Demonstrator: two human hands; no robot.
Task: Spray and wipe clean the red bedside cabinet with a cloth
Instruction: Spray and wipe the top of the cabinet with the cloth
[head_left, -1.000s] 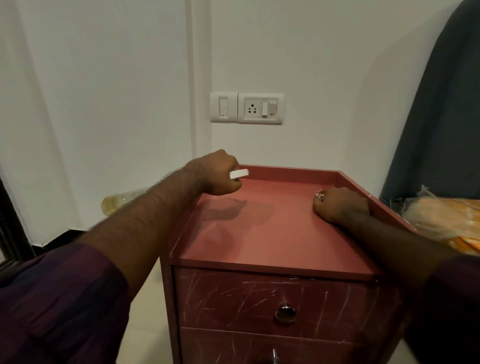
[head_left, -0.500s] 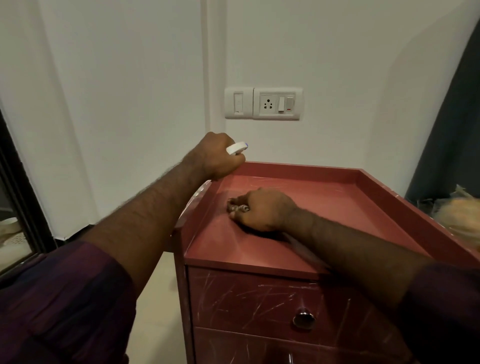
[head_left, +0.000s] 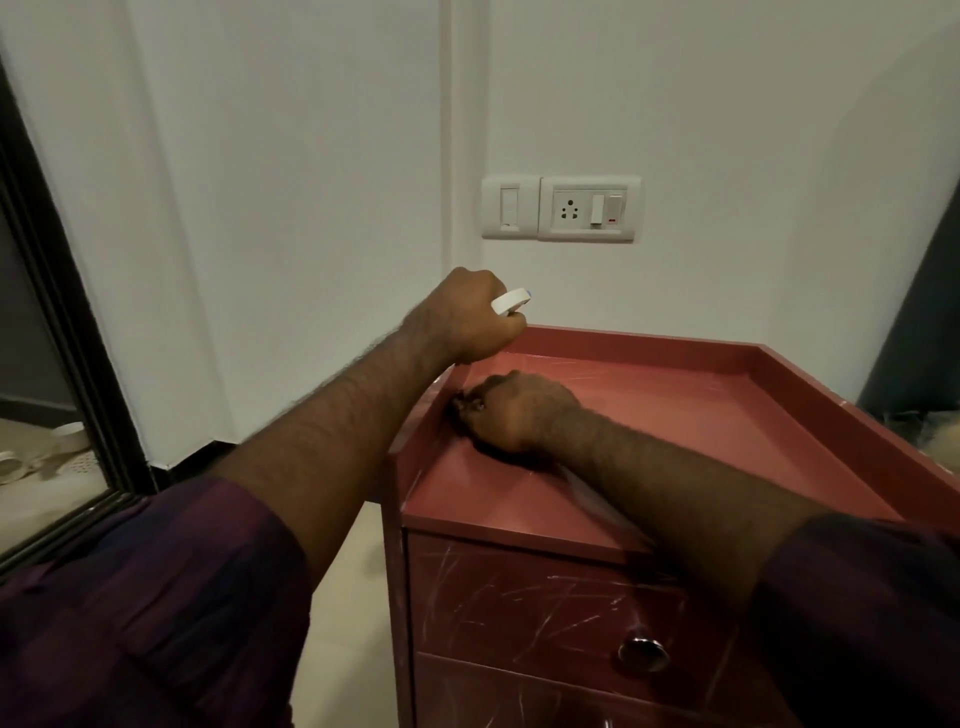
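Note:
The red bedside cabinet (head_left: 701, 415) has a raised rim round its top and scratched drawer fronts. My left hand (head_left: 462, 317) hovers over the back left corner and grips a spray bottle. Only the bottle's white nozzle (head_left: 511, 301) shows, pointing right. My right hand (head_left: 524, 410) lies on the top close to the left rim, fingers curled over a dark cloth (head_left: 462, 402). The hand hides most of the cloth.
A white switch and socket plate (head_left: 589, 210) sits on the wall behind the cabinet. A dark-framed mirror (head_left: 62, 322) leans at the left. A metal drawer knob (head_left: 643, 656) is on the front. A dark curtain (head_left: 924, 312) hangs at the right over a pale bag (head_left: 935, 439).
My right hand has swept with the cloth from the right side of the top across to the left rim. My left hand has risen a little with the spray bottle.

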